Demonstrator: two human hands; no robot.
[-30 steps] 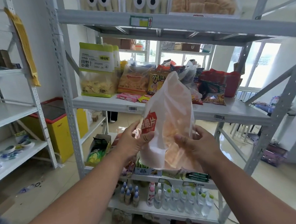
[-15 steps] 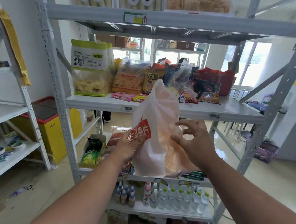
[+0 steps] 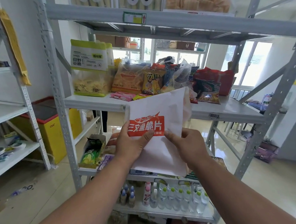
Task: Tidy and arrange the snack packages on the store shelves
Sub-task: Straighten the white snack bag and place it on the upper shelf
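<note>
Both hands pinched the white snack bag [image 3: 159,145], left hand [image 3: 130,144] on its red label, right hand [image 3: 189,146] at its edge, probably squaring it for the snack shelf [image 3: 96,103] just beyond them.

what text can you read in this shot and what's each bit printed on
"三文鱼脆片": red label on the white bag held by both hands.
"田野谷脆": green-topped chip bag.
"SAST": yellow chest freezer.
"nabati": pink wafer pack.
Shelf price tags and barcode stickers: too small to read.
</note>
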